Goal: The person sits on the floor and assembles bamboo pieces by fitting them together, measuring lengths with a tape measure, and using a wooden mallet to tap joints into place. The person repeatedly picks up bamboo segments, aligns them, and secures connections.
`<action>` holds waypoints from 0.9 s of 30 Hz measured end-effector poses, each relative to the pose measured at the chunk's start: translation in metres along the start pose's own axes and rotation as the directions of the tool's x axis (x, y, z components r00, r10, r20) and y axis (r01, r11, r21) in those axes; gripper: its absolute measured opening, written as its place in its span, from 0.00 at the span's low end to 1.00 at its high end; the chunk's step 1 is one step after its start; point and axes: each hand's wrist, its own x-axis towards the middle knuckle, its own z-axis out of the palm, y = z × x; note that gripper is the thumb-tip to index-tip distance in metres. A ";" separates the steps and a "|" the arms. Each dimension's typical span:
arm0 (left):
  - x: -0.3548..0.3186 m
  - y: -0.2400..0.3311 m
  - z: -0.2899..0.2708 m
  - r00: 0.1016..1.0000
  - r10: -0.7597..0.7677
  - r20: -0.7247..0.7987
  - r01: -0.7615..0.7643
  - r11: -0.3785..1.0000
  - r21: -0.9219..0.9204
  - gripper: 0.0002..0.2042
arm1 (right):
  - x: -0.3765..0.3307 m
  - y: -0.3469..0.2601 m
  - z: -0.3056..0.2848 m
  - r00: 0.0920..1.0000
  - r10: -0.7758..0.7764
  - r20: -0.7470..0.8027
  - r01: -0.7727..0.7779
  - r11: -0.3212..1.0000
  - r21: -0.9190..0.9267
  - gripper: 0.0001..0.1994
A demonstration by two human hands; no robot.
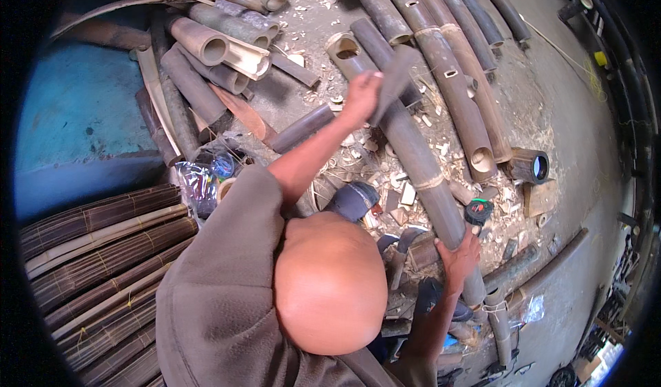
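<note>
My left hand [362, 99] is closed round a flat, grey-brown, blade-like tool [396, 84]. The tool is smeared by motion, so its exact kind is unclear. It stands over the upper part of a long bamboo pole [412, 146], which slants from upper middle to lower right. At the far end of this pole an opening is cut near the rim. Lower down, my right hand [460, 255] grips the pole, fingers wrapped over it. Just beside that hand lies a black and green tape measure [478, 211]. A rounded bare body part, perhaps a knee, hides the ground nearest me.
Cut bamboo tubes [200, 43] are heaped at upper left. Long poles, one with square holes [441, 63], lie to the right. Wood chips [427, 122] litter the floor. Bundled dark slats [103, 263] are stacked at lower left. A short tube [529, 165] lies beside a wooden block [540, 197].
</note>
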 end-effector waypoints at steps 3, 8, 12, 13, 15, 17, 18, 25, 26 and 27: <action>-0.003 0.019 -0.040 0.926 -0.371 0.069 0.372 0.867 -0.333 0.16 | 0.000 0.003 0.006 1.000 0.007 -0.014 -0.007 1.000 -0.008 0.49; -0.001 -0.006 -0.081 0.915 -0.379 0.139 0.399 0.901 -0.171 0.27 | 0.001 0.002 0.005 1.000 0.006 0.009 -0.005 1.000 -0.020 0.49; -0.009 0.000 -0.086 0.949 -0.314 0.000 0.313 0.946 -0.087 0.33 | 0.004 -0.001 0.003 1.000 0.011 0.003 -0.011 0.999 -0.042 0.50; -0.011 0.013 -0.087 0.949 -0.311 -0.051 0.303 0.946 -0.118 0.31 | 0.001 0.001 0.006 1.000 0.015 0.005 -0.014 0.998 -0.055 0.50; -0.003 0.023 -0.103 0.941 -0.292 -0.169 0.279 0.955 -0.096 0.28 | 0.001 0.002 0.006 1.000 0.009 0.010 -0.009 0.999 -0.050 0.50; 0.016 0.018 -0.129 0.924 -0.312 -0.219 0.297 0.950 -0.099 0.25 | 0.002 0.002 0.007 0.999 -0.031 -0.023 0.030 0.998 -0.055 0.50; 0.027 0.012 -0.143 0.920 -0.287 -0.265 0.281 0.958 -0.062 0.24 | 0.003 0.002 0.007 1.000 -0.026 -0.010 0.026 0.998 -0.065 0.50; 0.038 0.009 -0.184 0.988 -0.026 -0.154 0.133 0.655 0.744 0.30 | 0.003 0.004 0.011 1.000 -0.028 -0.014 0.026 0.995 -0.097 0.52; 0.033 0.011 -0.187 0.992 0.063 -0.113 0.059 0.556 0.829 0.30 | 0.003 0.005 0.010 1.000 -0.022 -0.014 0.020 0.995 -0.099 0.53; 0.021 0.012 -0.190 0.987 0.146 -0.062 -0.009 0.441 0.897 0.31 | 0.003 0.005 0.009 1.000 -0.017 -0.014 0.015 0.995 -0.101 0.53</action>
